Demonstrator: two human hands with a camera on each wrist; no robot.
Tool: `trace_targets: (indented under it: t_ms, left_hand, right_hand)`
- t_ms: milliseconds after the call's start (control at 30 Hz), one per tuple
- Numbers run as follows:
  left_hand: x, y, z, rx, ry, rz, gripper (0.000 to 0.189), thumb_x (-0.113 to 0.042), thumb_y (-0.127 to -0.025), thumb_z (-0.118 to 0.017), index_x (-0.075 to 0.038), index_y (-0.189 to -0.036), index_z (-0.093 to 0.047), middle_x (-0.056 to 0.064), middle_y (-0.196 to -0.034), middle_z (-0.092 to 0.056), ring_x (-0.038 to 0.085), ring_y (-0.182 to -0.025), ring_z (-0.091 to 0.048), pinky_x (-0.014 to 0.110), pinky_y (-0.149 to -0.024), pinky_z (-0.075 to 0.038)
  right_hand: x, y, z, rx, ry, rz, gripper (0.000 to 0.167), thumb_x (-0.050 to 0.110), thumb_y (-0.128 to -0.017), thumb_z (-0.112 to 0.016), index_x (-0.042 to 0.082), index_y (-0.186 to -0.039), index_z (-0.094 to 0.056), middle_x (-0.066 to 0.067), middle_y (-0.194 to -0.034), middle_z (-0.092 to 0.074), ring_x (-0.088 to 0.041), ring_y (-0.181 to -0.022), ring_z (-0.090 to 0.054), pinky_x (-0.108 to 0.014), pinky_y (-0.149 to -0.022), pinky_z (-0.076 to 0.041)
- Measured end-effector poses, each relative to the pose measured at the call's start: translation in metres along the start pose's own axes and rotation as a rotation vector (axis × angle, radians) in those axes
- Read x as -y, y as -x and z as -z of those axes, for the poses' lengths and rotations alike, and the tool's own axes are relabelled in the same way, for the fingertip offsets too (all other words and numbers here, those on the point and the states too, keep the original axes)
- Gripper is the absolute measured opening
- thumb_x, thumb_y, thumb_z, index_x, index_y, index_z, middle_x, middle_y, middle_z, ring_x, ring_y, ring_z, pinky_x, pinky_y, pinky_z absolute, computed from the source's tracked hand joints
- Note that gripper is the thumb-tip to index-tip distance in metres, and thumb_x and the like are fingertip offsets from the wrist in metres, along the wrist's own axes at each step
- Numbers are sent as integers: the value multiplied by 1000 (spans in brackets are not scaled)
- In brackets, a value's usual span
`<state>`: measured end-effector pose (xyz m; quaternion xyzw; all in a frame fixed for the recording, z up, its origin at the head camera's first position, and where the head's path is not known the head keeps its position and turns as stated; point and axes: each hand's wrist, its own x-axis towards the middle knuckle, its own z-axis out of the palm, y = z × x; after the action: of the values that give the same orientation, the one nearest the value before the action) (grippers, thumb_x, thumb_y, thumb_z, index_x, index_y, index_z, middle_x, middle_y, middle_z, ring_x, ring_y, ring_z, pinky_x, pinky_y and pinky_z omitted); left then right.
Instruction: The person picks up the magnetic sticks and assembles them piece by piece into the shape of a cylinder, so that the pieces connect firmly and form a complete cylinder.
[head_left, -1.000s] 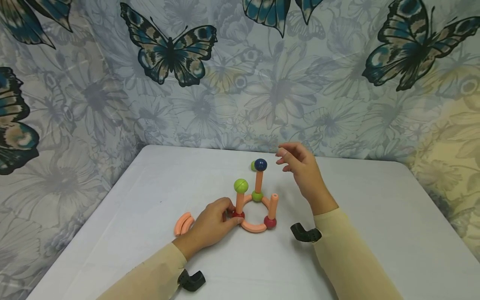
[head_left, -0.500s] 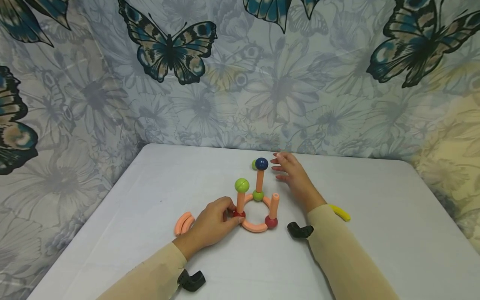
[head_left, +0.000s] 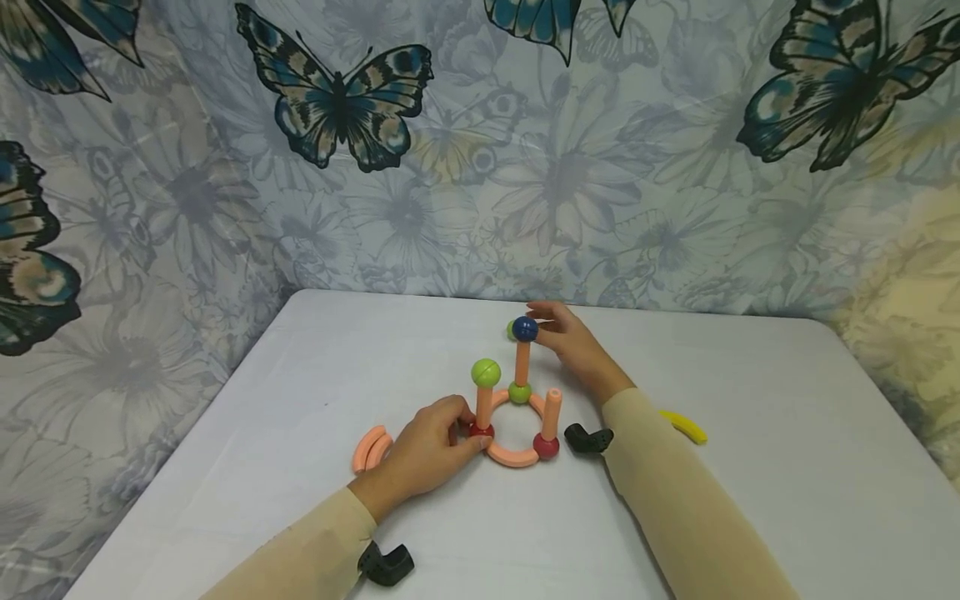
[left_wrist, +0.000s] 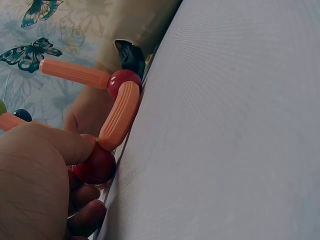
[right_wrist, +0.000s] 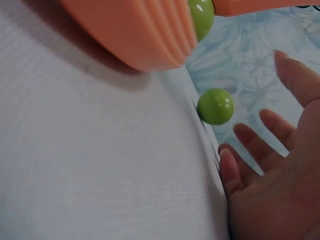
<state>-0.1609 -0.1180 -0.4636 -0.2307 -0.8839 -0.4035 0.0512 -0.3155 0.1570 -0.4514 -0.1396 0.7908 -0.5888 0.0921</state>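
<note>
A ring of curved orange rods (head_left: pixel 512 457) joined by balls lies mid-table, with several straight orange rods standing up from it. One upright carries a green ball (head_left: pixel 486 372), another a dark blue ball (head_left: pixel 525 328); the right-hand rod (head_left: pixel 552 414) has a bare top. My left hand (head_left: pixel 426 443) pinches the red ball (left_wrist: pixel 95 167) at the ring's left between thumb and fingers. Behind the blue ball, a loose green ball (right_wrist: pixel 215 106) rests on the table. My right hand (head_left: pixel 577 348) reaches beside it, fingers spread and apart from the ball in the right wrist view.
Two curved orange rods (head_left: pixel 371 448) lie left of the left hand. A curved yellow rod (head_left: pixel 684 427) lies right of the right sleeve. The white table (head_left: pixel 750 375) ends at a butterfly-patterned cloth (head_left: pixel 450 208) behind. Each wrist wears a black mount (head_left: pixel 386 564).
My right hand has come down and moved left to near the loose green ball. The yellow rod has come into sight from behind the right arm. My left hand keeps its pinch.
</note>
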Motion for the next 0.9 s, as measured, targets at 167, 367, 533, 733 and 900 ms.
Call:
trace_targets:
  t_ms: [167,367,533,733,900]
  left_hand:
    - [0,0,1,-9,-5,-5,21,-22,-97,-87,-22,-99,-66,-15,-92,-62,7,-67,-52,30,-59,-48]
    - [0,-1,0,-3,-3,-14,20,-24,-98,-86,-22,-98,-66,-15,-91,-62,8,-67,-52,31,-59,-47]
    - [1,-1,-1,-2,-2,-11,20,-24,-98,-85,-22,-99,-66,-15,-91,-62,8,-67,-52,31,-59,-47]
    - [2,0,-2,-1,-4,-7,19,-25,-99,-85,-22,-100,-66,-14,-91,-62,8,-67,-52,30,-59,-47]
    - [1,1,-1,-5,-8,-12,19,-23,-98,-86,-21,-100,-66,-12,-91,-63,8,-67,-52,30,-59,-47]
  right_hand:
    - [-1,-7,-3,112,175,42,69,36,-104,-75,16,-165,-48,-9,-164,-47,-38,-150,-43,-67,-117,-35]
    - [-5,-9,-6,80,374,129,46,20,-107,-74,6,-150,-63,-17,-151,-60,-38,-148,-46,-57,-123,-31]
    - [-6,-4,-6,-56,387,91,27,14,-103,-77,6,-128,-69,-15,-126,-67,-36,-125,-60,-54,-112,-44]
    - [-5,7,-3,-103,294,30,33,14,-102,-77,6,-132,-66,-15,-131,-64,-36,-121,-62,-52,-102,-52]
    - [0,17,1,-140,203,-10,35,14,-105,-74,5,-138,-63,-17,-137,-60,-36,-118,-64,-43,-86,-58]
